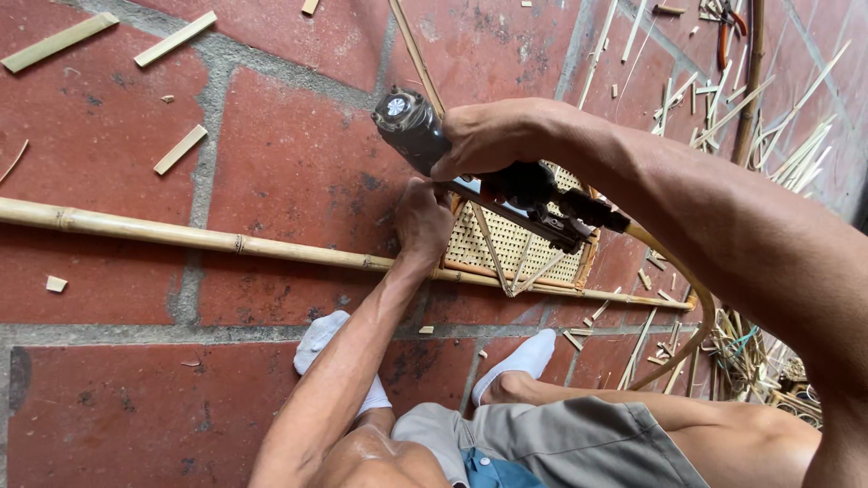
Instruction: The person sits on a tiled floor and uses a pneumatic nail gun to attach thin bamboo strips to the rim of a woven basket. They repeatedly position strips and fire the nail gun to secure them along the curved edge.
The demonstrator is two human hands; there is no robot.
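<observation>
My right hand (502, 136) grips a dark pneumatic nail gun (425, 136), its body angled over a small woven rattan panel (506, 244) in a bamboo frame with thin crossed strips. My left hand (423, 221) presses on the panel's left edge, fingers closed around the frame. The gun's nose is hidden behind my hand and the panel's corner. A tan air hose (687, 307) runs from the gun's handle down to the right.
A long bamboo pole (181, 235) lies across the red brick floor, passing under the panel. Short bamboo offcuts (181, 149) are scattered at the upper left. Thin cane strips (768, 126) and pliers (723, 32) lie at the upper right. My white-socked feet (520, 361) rest below.
</observation>
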